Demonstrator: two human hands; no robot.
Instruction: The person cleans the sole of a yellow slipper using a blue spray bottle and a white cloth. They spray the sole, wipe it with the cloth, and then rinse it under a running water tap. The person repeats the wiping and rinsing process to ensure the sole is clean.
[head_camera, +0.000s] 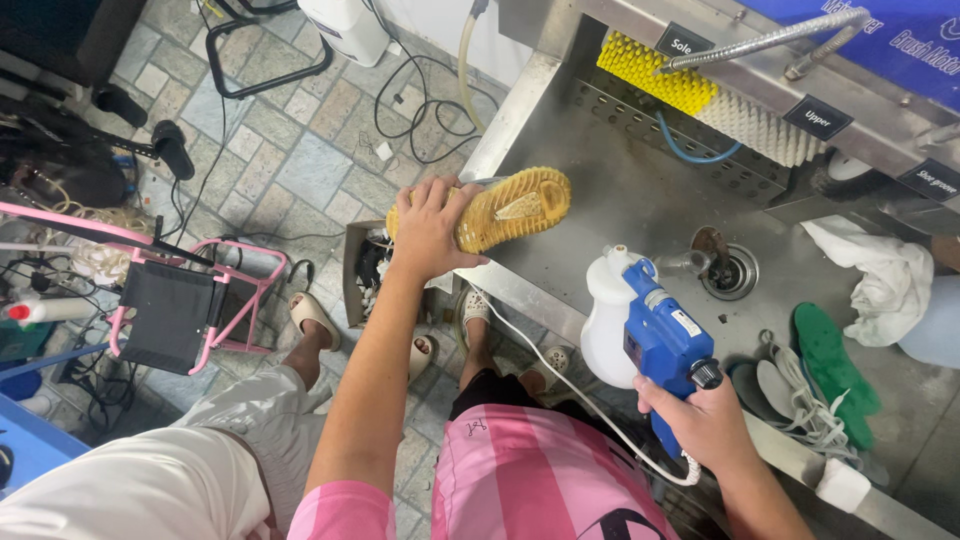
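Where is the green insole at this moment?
In the head view, the green insole lies at the right, in the steel sink, below the white cloth and beside the laces.

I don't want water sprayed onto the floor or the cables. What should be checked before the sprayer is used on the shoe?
1. Shoe gripped by left hand, sole up: ok.
2. Shoe over the steel sink: partly; its heel end hangs past the edge, not ok.
3. Blue and white sprayer held in right hand: ok.
4. Nozzle aimed at shoe: cannot tell.
5. Drain unblocked: ok.
6. Sprayer cord free of the sink: ok.
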